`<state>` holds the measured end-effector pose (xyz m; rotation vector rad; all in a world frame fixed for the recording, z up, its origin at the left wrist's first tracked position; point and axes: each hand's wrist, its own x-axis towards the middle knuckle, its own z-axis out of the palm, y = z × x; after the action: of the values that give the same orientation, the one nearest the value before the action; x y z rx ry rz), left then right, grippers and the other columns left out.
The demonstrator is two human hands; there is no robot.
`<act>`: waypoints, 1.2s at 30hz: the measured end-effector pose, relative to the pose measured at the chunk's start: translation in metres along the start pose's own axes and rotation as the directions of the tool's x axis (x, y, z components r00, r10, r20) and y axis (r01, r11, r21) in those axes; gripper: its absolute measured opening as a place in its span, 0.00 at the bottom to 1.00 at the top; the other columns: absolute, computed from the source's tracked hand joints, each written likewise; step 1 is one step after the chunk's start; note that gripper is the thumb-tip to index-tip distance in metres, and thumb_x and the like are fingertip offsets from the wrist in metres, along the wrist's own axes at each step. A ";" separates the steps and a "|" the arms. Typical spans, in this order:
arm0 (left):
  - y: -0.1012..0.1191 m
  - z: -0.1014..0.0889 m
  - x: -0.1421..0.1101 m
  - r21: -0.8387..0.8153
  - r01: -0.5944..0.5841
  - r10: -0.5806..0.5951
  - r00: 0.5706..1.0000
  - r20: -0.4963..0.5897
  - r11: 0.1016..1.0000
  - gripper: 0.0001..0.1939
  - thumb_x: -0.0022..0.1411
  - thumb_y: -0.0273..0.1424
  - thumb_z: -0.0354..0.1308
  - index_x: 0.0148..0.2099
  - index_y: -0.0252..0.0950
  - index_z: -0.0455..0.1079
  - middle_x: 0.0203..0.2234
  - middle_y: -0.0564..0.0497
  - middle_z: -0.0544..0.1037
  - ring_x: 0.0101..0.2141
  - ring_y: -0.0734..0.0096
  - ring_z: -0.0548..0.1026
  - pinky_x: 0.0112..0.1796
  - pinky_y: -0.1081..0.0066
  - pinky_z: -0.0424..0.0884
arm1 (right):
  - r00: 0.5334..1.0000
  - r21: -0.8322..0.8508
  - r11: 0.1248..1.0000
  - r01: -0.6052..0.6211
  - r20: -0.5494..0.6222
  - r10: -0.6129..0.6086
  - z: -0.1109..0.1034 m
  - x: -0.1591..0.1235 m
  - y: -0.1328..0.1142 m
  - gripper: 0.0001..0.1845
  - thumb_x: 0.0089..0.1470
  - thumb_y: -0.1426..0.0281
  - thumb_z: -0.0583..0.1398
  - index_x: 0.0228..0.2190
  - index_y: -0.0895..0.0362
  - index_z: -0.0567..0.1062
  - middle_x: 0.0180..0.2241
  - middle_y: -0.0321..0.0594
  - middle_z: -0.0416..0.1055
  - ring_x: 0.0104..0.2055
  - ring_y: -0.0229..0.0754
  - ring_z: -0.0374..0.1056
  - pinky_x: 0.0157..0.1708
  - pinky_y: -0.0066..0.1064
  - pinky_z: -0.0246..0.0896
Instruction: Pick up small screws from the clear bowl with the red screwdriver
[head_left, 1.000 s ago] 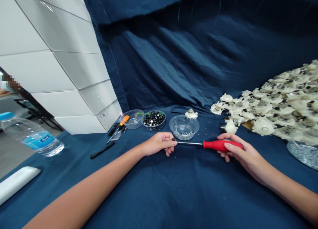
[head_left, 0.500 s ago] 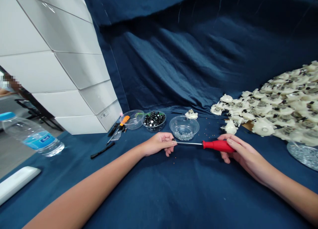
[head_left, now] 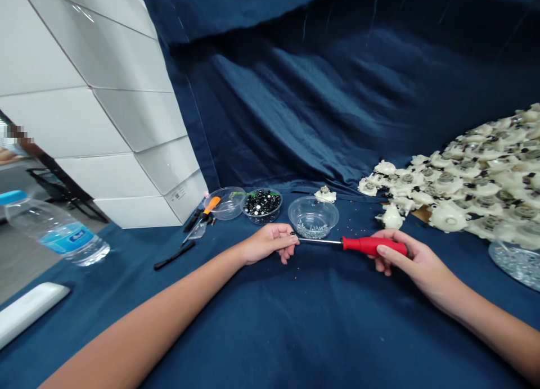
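Note:
My right hand (head_left: 396, 253) is closed around the red handle of a screwdriver (head_left: 363, 245), held level with its shaft pointing left. At the shaft's end my left hand (head_left: 272, 243) pinches a small black part (head_left: 292, 233), mostly hidden by the fingers. The tip meets that part at my fingertips. Just behind the hands stand a clear bowl of screws (head_left: 313, 217) and a clear bowl of shiny black parts (head_left: 261, 205).
Off-white plastic assemblies (head_left: 447, 216) are heaped at the right, near a clear dish of small metal pieces (head_left: 517, 259). White boxes (head_left: 126, 181) are stacked at left, beside a water bottle (head_left: 71, 237). An orange-handled screwdriver (head_left: 211, 204) lies behind a black strip (head_left: 174, 257).
My right hand's fingers have shifted on the red handle, the thumb now lying lower across it. The screwdriver has moved very slightly up and left. My left hand keeps its pinch.

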<state>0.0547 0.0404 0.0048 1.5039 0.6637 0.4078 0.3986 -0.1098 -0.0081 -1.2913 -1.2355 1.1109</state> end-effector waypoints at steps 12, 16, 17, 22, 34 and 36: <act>0.000 0.002 0.001 0.017 -0.001 0.001 1.000 0.006 1.000 0.24 0.65 0.51 0.72 0.40 0.33 0.74 0.28 0.52 0.82 0.25 0.74 0.79 0.30 0.72 0.76 | 0.998 -0.393 0.919 0.022 -0.043 -0.043 0.000 -0.005 -0.006 0.27 0.70 0.43 0.58 0.33 0.52 0.74 0.25 0.33 0.67 0.28 0.42 0.59 0.29 0.34 0.51; -0.001 0.002 0.000 0.011 -0.004 0.004 1.000 0.003 1.000 0.24 0.65 0.50 0.73 0.39 0.34 0.72 0.28 0.52 0.82 0.25 0.75 0.79 0.31 0.72 0.76 | 0.993 -0.234 0.966 0.107 -0.029 -0.116 -0.002 -0.004 -0.001 0.15 0.67 0.53 0.64 0.47 0.49 0.71 0.31 0.32 0.70 0.29 0.41 0.60 0.31 0.33 0.54; 0.000 0.002 0.000 0.011 -0.003 0.003 1.000 0.004 1.000 0.24 0.64 0.49 0.73 0.38 0.34 0.72 0.28 0.52 0.82 0.25 0.75 0.79 0.31 0.72 0.76 | 0.992 -0.183 0.976 0.121 -0.011 -0.125 -0.004 -0.003 0.002 0.14 0.67 0.56 0.64 0.47 0.49 0.70 0.30 0.31 0.69 0.28 0.41 0.59 0.30 0.33 0.54; 0.001 0.003 -0.002 0.013 -0.002 0.002 1.000 0.003 1.000 0.24 0.64 0.50 0.73 0.40 0.33 0.73 0.28 0.51 0.82 0.25 0.75 0.79 0.31 0.72 0.76 | 0.996 -0.122 0.989 0.080 -0.037 -0.085 -0.011 0.001 0.008 0.16 0.67 0.54 0.65 0.48 0.52 0.74 0.27 0.32 0.68 0.27 0.41 0.61 0.28 0.33 0.56; -0.003 0.001 0.001 0.059 -0.025 0.025 1.000 0.006 0.998 0.26 0.65 0.52 0.72 0.38 0.35 0.70 0.29 0.51 0.82 0.26 0.73 0.80 0.31 0.71 0.77 | 0.986 -0.254 0.958 -0.136 -0.130 0.106 -0.006 0.001 -0.002 0.39 0.63 0.33 0.58 0.21 0.54 0.75 0.15 0.34 0.61 0.19 0.39 0.56 0.25 0.35 0.48; -0.004 0.001 0.002 0.053 -0.030 0.031 0.999 -0.010 0.998 0.26 0.65 0.52 0.71 0.37 0.35 0.69 0.28 0.51 0.82 0.26 0.74 0.79 0.31 0.71 0.78 | 0.994 -0.261 0.963 -0.068 -0.105 0.042 -0.005 0.003 -0.002 0.37 0.65 0.35 0.59 0.22 0.54 0.74 0.16 0.34 0.62 0.21 0.41 0.58 0.27 0.36 0.53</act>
<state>0.0562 0.0400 0.0007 1.5644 0.6647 0.4249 0.4036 -0.1075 -0.0057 -1.5711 -1.3122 0.9307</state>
